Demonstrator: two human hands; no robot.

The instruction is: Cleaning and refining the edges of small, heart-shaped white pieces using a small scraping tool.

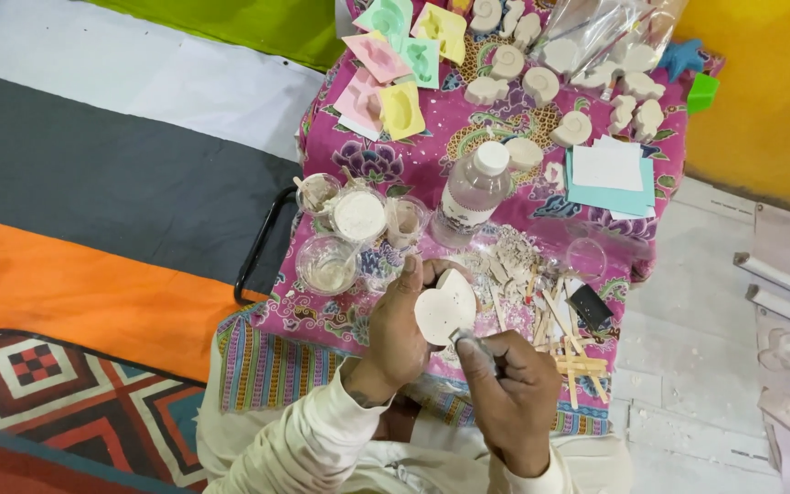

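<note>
We worked at a low tabletop (596,302) draped in a magenta flowered cloth, set on a floor of grey, white and orange mats with a patterned rug at the near left and a yellow wall at the far right. A clear bottle (471,194) with a white cap and a pale label stood near the middle. Cups (354,229) of white powder crowded the left edge; pastel moulds (400,64) lay at the far left corner, white casts (550,78) along the far edge, and a stack of teal and white paper (608,171) sat by the right edge. Sticks (573,352) littered the near right.

Our left hand (397,331) gripped a white cast (444,306) above the near edge, flat face toward us, long axis running near-left to far-right. Our right hand (509,393) was closed on a thin tool (470,341) touching the cast's lower edge.
</note>
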